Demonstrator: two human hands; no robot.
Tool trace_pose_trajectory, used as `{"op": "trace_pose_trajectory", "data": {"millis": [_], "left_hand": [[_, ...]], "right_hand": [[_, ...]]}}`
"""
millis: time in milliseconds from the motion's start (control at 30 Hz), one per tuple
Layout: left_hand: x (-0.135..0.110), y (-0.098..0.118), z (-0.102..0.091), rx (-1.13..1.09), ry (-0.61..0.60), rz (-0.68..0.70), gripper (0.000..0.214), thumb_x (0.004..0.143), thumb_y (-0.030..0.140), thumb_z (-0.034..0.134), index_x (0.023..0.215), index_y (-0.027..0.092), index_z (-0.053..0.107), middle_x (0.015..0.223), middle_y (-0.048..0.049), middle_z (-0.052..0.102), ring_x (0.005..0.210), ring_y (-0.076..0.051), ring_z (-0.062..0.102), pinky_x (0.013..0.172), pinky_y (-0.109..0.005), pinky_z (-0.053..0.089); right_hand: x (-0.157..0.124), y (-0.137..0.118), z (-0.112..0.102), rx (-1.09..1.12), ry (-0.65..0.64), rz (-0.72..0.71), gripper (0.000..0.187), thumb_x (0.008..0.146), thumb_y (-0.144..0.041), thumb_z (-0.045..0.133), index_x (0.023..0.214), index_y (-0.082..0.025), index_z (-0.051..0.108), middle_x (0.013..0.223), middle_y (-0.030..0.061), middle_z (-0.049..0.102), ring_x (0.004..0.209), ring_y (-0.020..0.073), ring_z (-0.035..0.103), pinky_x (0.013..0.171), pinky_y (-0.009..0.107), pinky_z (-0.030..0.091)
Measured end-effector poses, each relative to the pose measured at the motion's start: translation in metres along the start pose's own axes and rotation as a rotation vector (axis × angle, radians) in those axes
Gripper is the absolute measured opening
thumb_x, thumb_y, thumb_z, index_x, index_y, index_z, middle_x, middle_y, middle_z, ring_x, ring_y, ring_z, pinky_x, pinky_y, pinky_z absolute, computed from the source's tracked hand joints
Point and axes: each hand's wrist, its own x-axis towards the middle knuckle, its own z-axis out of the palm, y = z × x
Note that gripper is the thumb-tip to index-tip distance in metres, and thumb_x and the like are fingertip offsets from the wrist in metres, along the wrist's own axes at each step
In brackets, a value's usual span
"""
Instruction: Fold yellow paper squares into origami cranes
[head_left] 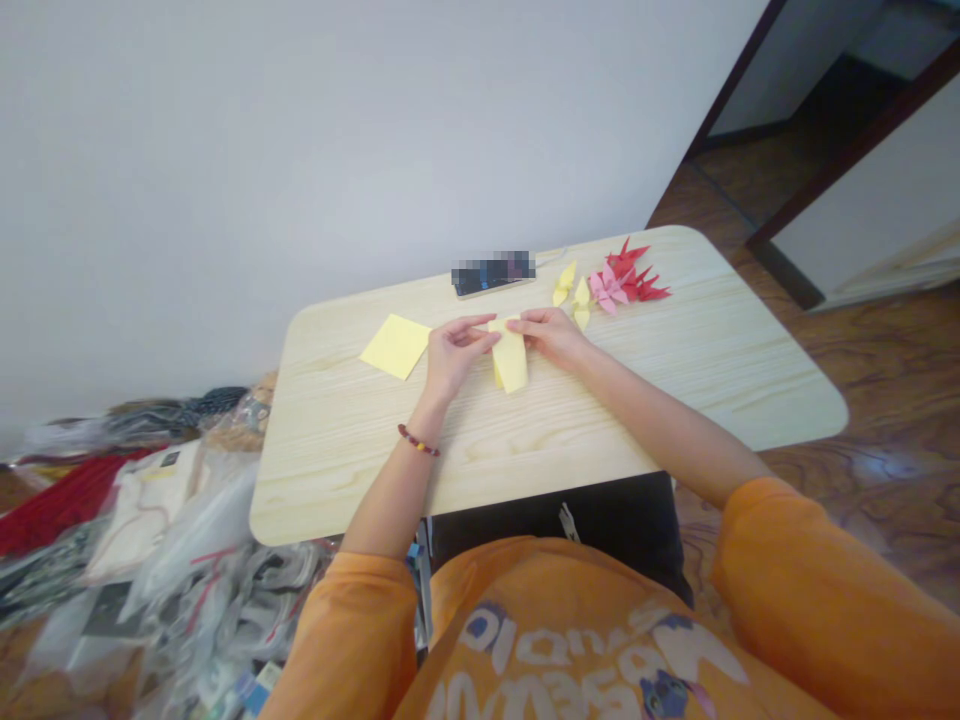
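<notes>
A partly folded piece of yellow origami paper point(511, 362) is held just above the middle of the table, its lower part hanging toward me. My left hand point(455, 352) pinches its upper left side between thumb and fingers. At its upper right edge, my right hand point(553, 335) grips the paper with the thumb on top. Left of my left hand lies a flat stack or sheet of square yellow paper point(396, 346). Beyond my right hand are two small yellow folded paper pieces point(581, 302).
Pink point(608, 288) and red folded paper flowers point(646, 286) sit at the table's back right. A phone point(493, 276) lies at the back edge by the wall. Bagged clothes point(187, 520) are piled on the left. The pale wooden table point(345, 430) has rounded corners.
</notes>
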Motion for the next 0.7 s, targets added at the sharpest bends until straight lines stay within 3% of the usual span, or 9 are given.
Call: {"op": "trace_pose_trajectory", "data": {"millis": [700], "left_hand": [[-0.0012,0.0008,0.0028,-0.09,0.047,-0.048,0.038,0.057,0.034,0.083,0.09,0.017,0.074,0.072,-0.0031,0.072,0.067,-0.014,0.065,0.07,-0.027,0.054]], "right_hand": [[-0.0017,-0.0016,0.0026,0.003,0.008,-0.007,0.037,0.047,-0.044,0.086,0.057,-0.016,0.064,0.063,0.0004,0.063,0.063,0.0107,0.055,0.06,0.024,0.041]]}}
